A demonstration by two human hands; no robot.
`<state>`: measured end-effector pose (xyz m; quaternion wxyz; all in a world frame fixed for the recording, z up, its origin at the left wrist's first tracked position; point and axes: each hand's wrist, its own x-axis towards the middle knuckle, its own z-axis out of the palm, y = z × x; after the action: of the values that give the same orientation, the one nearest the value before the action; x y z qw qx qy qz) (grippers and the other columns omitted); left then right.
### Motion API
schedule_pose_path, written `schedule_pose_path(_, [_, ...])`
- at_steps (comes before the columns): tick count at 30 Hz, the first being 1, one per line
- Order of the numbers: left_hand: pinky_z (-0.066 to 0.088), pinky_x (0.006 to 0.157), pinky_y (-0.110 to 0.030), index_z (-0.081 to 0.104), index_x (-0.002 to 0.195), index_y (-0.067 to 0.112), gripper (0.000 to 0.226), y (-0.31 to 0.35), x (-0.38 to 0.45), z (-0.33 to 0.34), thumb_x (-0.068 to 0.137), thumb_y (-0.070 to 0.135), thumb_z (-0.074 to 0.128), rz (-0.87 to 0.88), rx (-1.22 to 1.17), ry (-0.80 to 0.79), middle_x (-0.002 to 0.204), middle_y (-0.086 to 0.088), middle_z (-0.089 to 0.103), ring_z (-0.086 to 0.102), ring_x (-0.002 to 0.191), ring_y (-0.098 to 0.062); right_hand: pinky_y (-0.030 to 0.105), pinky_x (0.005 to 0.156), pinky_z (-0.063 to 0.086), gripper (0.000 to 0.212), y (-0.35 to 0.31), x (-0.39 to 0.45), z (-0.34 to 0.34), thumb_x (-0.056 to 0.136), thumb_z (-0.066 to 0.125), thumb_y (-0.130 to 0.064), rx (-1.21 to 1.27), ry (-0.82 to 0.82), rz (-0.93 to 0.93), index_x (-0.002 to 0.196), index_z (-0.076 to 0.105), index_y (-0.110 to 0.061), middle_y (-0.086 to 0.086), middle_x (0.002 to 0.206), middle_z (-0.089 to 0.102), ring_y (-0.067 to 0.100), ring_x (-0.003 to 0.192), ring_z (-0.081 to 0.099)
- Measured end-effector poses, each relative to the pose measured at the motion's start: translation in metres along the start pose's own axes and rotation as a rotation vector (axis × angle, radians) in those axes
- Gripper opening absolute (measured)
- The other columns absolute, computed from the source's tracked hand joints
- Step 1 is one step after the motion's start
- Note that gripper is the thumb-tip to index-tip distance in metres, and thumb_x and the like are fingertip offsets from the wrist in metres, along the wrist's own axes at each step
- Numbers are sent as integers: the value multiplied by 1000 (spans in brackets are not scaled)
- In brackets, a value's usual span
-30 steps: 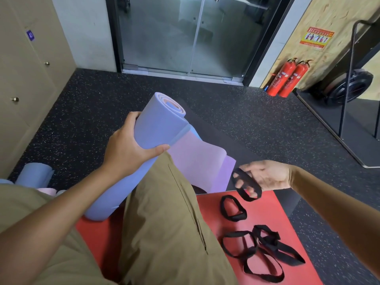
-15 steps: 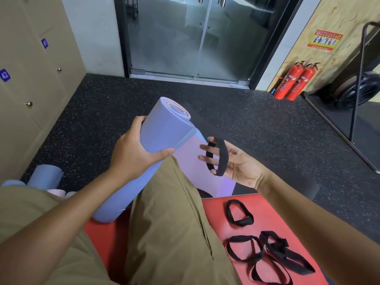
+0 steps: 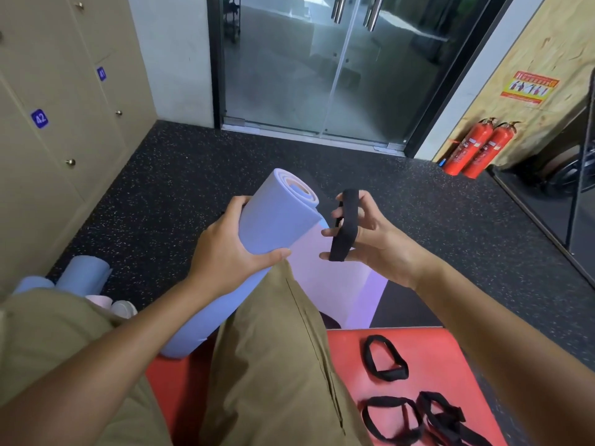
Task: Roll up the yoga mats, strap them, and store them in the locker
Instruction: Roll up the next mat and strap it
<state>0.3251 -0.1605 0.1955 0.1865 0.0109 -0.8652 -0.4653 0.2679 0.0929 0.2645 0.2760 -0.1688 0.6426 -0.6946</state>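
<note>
Periwinkle-blue rolled mat [image 3: 257, 252] with a pale pink inner spiral, lilac underside on its loose flap [image 3: 335, 284]. Black strap [image 3: 346, 225], more black straps [image 3: 384, 358] on the coral-red mat [image 3: 450, 365] (plain, no print). Floor [image 3: 180, 188]: black with pale speckles. Trousers [image 3: 270, 365] khaki.

rolled mat [image 3: 257, 252] left of strap loop [image 3: 345, 225], spare straps [image 3: 384, 358] on floor mat [image 3: 450, 365] below
</note>
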Motion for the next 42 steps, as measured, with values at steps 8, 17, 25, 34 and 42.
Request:
schedule_pose_path(8, [54,69,-38,44,113,44,75,-4,-4,-12,52,69,81,-5,-57,37,103,16,67,66,90,-14,33,84,57,63,-72,28,51,85,83,-13,-746,-43,-190,130,43,-30,-5,131,47,10,102,67])
schedule_pose_path(17, [54,70,-40,51,120,31,76,-14,-14,-52,58,62,83,-32,-203,146,106,17,68,66,96,-6,20,101,43,85,-87,86,122,66,90,-29,-1198,-360,-319,136,40,-29,-6,128,48,9,124,46])
schedule_pose_path(25, [54,87,-28,51,126,25,79,-31,-28,-84,62,53,88,-86,-315,234,115,23,66,64,111,-2,47,89,52,75,-88,118,176,66,87,-19,-1275,-459,-429,130,49,-31,4,120,59,24,111,58])
schedule_pose_path(34, [49,96,-32,44,136,31,71,-27,-36,-141,77,55,73,-41,-427,150,135,7,58,59,122,-10,39,89,54,72,-98,128,207,64,94,-30,-1268,-534,-387,122,52,-33,-6,116,61,15,107,61])
schedule_pose_path(42, [42,68,-36,45,90,27,47,22,-13,-170,69,55,77,-148,-449,392,89,6,57,52,67,-15,14,69,46,74,-97,123,217,61,97,-31,-1210,-518,-396,116,47,-34,-15,100,61,3,89,57])
